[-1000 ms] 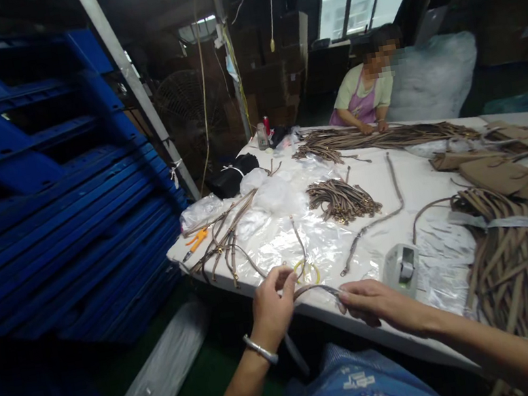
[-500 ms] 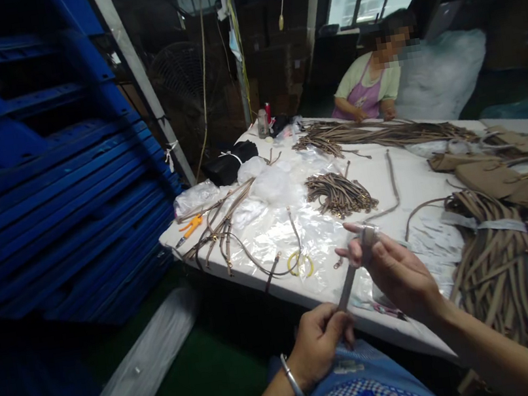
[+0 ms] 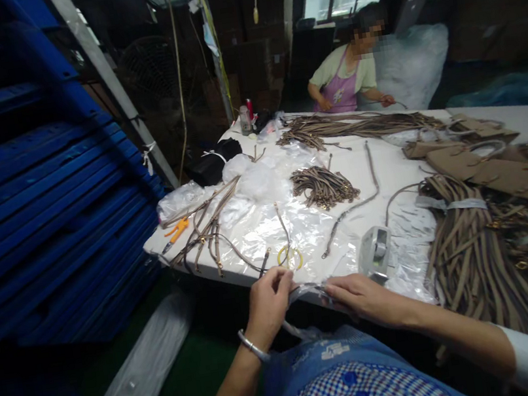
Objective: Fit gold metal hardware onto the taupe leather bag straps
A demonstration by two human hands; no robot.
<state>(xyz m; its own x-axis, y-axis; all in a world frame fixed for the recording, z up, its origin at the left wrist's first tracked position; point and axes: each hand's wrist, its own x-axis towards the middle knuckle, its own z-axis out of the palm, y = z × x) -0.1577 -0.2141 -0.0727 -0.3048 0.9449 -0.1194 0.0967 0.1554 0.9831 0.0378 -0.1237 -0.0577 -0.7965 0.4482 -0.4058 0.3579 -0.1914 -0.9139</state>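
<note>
My left hand (image 3: 270, 303) is closed on one part of a thin brown strap (image 3: 307, 287), just over the table's front edge. Closed on the strap's other part is my right hand (image 3: 358, 296), a short way to the right. Between them the strap looks partly shiny, and a length hangs below my left hand. A yellow ring (image 3: 289, 258) lies beyond my hands on clear plastic. To the right stands a clear tape dispenser (image 3: 375, 254). One long strap (image 3: 349, 208) lies curved on the white table (image 3: 391, 169).
A bundle of brown straps (image 3: 466, 240) fills the right side. Farther back lie a small strap pile (image 3: 324, 185) and orange-handled pliers (image 3: 177, 232) at left. A person in a purple apron (image 3: 341, 88) sits across the table. Blue pallets (image 3: 48, 217) are stacked left.
My left hand has moved left and up, my right hand down and left. The strap between them now runs roughly level. The person across has moved a hand outward. The view has shifted.
</note>
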